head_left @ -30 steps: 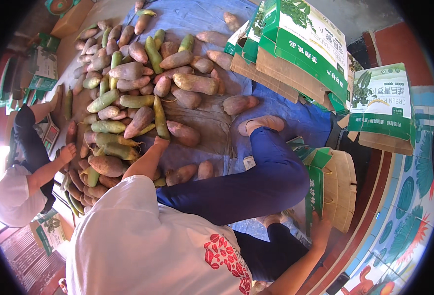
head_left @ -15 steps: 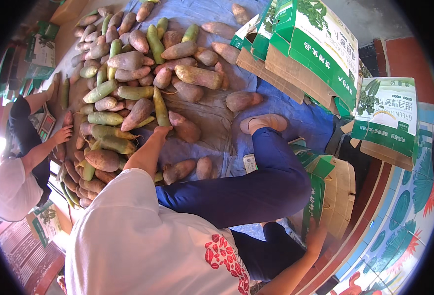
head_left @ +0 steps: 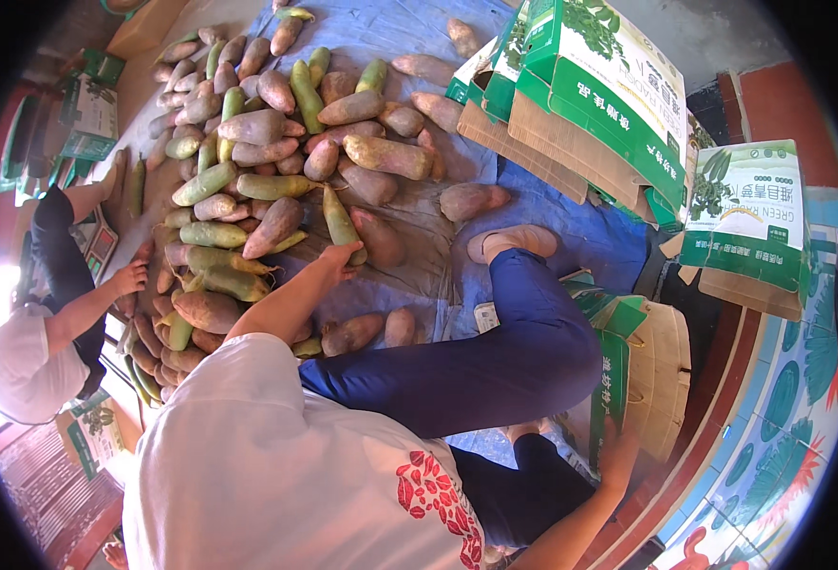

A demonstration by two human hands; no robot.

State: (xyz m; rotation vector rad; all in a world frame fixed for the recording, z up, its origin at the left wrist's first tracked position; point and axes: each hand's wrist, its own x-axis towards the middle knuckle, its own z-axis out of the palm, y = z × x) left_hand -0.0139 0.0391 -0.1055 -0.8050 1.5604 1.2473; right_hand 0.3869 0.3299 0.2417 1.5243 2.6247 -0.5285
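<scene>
My left hand (head_left: 342,256) is closed round the near end of a green radish (head_left: 339,217), whose other end points away from me. Close beside it, on the right, lies a brownish-purple radish (head_left: 377,237). A large heap of green and purplish radishes (head_left: 276,224) spreads to the left and beyond. At the lower right, my right hand (head_left: 618,446) is against the side of an open green cardboard carton (head_left: 653,380). Its fingers are blurred, so their grip is unclear. The carton's inside is mostly hidden from view.
Green-and-white cartons (head_left: 601,90) stand tilted at the upper right, with another carton (head_left: 743,214) beside them. Blue sheeting (head_left: 571,223) covers the floor. My bent leg (head_left: 457,366) lies between my arms. At the far left another person (head_left: 34,361) reaches toward the heap.
My left hand and the green radish have shifted to the right, and the radish tilts differently. My right hand stays by the open carton. The view has shifted slightly.
</scene>
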